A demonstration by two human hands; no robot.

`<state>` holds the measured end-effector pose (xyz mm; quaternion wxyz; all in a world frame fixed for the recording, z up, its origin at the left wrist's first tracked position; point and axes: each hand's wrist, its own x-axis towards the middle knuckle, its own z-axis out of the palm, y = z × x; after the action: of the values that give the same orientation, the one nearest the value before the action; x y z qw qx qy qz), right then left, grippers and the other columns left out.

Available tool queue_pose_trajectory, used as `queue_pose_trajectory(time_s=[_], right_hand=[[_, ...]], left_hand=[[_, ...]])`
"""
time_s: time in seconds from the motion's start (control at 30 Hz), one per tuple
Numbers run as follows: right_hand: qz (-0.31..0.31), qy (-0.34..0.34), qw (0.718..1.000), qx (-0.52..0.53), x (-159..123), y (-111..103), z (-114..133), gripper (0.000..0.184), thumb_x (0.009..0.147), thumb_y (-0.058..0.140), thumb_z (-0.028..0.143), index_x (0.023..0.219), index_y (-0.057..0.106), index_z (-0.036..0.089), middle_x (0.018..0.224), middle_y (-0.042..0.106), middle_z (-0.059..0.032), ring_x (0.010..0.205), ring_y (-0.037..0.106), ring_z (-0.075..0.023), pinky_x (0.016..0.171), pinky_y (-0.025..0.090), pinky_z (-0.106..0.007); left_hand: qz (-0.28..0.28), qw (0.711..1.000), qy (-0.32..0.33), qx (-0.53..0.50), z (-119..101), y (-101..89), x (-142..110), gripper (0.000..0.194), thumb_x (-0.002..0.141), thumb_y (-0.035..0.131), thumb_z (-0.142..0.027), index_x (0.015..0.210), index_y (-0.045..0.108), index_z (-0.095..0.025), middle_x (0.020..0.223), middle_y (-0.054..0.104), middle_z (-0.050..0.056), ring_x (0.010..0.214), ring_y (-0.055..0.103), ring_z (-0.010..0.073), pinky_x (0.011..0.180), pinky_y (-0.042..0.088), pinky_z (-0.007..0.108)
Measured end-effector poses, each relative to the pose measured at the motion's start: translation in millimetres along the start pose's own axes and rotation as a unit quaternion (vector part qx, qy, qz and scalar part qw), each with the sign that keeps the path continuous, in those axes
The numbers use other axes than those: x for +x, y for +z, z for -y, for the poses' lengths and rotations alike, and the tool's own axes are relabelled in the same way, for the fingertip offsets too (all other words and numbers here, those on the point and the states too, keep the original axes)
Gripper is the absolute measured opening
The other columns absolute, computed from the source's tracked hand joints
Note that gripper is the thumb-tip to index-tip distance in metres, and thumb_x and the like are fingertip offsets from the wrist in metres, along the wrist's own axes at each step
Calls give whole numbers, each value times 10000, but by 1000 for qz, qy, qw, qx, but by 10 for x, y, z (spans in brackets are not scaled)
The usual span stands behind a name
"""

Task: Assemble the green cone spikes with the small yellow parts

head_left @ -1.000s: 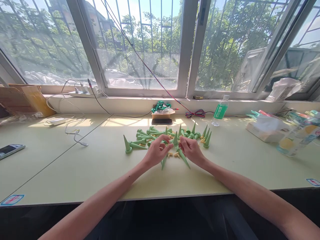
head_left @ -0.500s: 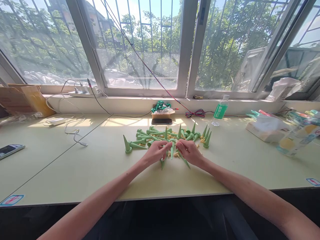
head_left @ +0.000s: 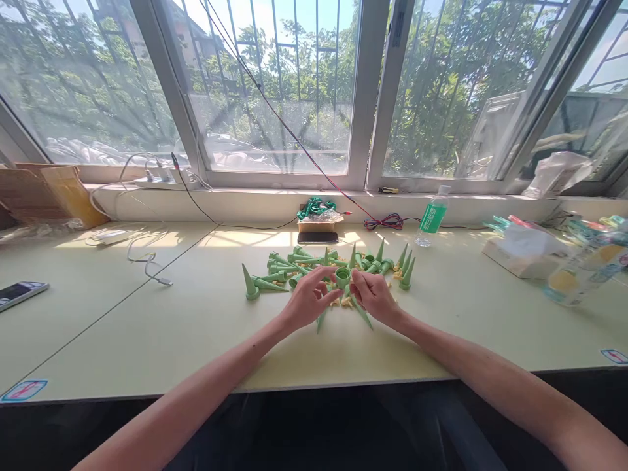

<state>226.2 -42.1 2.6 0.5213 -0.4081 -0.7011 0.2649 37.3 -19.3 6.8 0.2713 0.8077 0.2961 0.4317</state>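
A green plant watering spike is held up between my hands, its hollow round end turned towards me. My right hand is closed at the right side of this spike, with fingertips pinched by its rim. On the other side, my left hand has thumb and fingers apart, close to the spike's left edge. Under and behind both hands lies a pile of similar green spikes, mixed with small yellow plastic pieces. One spike stands upright at the pile's left end.
Behind the pile are a black phone and a small box with green strands. A water bottle stands at the back right, near a tissue box. Another phone and a white cable lie left.
The spike has tipped so its hollow end faces me; before, its point hung downwards. My left fingers have spread from a pinch, and the right hand stays closed at the spike.
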Motion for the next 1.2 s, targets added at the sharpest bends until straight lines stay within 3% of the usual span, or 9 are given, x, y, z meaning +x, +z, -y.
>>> queue_pose_trajectory(time_s=[0.13, 0.23, 0.43, 0.6, 0.73, 0.9, 0.97, 1.07, 1.2], right_hand=[[-24, -3, 1000, -6, 14, -15, -27, 515, 985, 355, 563, 646, 479, 196, 443, 393, 43, 407, 383, -100, 433, 301, -239], [-13, -28, 999, -23, 7, -27, -43, 495, 996, 354, 528, 634, 444, 203, 479, 411, 37, 443, 396, -102, 464, 318, -238], [38, -79, 995, -39, -21, -30, -64, 461, 1011, 343, 462, 633, 407, 207, 507, 396, 44, 464, 369, -97, 484, 313, -235], [37, -86, 994, -50, -15, -32, -68, 455, 1008, 342, 468, 644, 425, 207, 496, 381, 49, 450, 348, -97, 467, 293, -236], [28, -77, 995, -55, -3, -26, -40, 501, 1012, 324, 474, 607, 435, 202, 465, 396, 41, 433, 355, -96, 459, 287, -240], [15, -51, 997, -56, 11, -13, -16, 597, 1011, 320, 487, 492, 393, 202, 412, 398, 23, 410, 362, -92, 454, 289, -249], [11, -44, 997, -58, 15, -8, -19, 608, 1008, 318, 501, 483, 387, 204, 403, 393, 22, 409, 364, -96, 453, 292, -251], [1, -42, 997, -60, 20, -5, -35, 579, 1004, 324, 516, 525, 414, 202, 432, 423, 21, 421, 377, -100, 455, 302, -251], [-19, -38, 997, -70, 33, -25, -42, 534, 1001, 342, 511, 577, 437, 199, 469, 445, 21, 448, 411, -108, 471, 317, -250]], left_hand=[[2, 995, -64, -76, -60, -13, 23, 306, 906, 571, -460, 914, 576, -154, 725, 568, -13, 472, 480, 51, 426, 408, 166], [35, 982, -122, -138, -95, -36, 52, 502, 939, 453, -556, 719, 587, -126, 550, 512, -17, 413, 480, 70, 377, 340, 175], [133, 955, -178, -195, -65, -65, 51, 602, 919, 422, -638, 674, 596, -116, 502, 548, 9, 408, 485, 85, 406, 367, 198], [117, 962, -154, -193, -47, -91, 34, 513, 901, 498, -602, 691, 540, -136, 518, 557, -3, 422, 484, 83, 410, 366, 190], [88, 973, -135, -167, -80, -106, 20, 416, 869, 602, -522, 972, 645, -122, 530, 530, -33, 434, 469, 79, 403, 361, 178], [31, 996, -25, -76, -77, -88, 4, 374, 793, 726, -422, 1072, 681, -177, 1000, 613, 54, 578, 554, 65, 515, 509, 204], [13, 999, 17, -42, -55, -71, 0, 360, 808, 718, -397, 1110, 673, -205, 1077, 593, 62, 601, 556, 60, 532, 527, 205], [-10, 999, 42, -19, -41, -41, 2, 361, 833, 698, -368, 1161, 646, -229, 1064, 590, 57, 590, 544, 55, 513, 518, 192], [-54, 998, 3, -43, -80, -18, 25, 287, 854, 668, -390, 1057, 641, -189, 939, 606, 31, 530, 524, 48, 476, 484, 182]])
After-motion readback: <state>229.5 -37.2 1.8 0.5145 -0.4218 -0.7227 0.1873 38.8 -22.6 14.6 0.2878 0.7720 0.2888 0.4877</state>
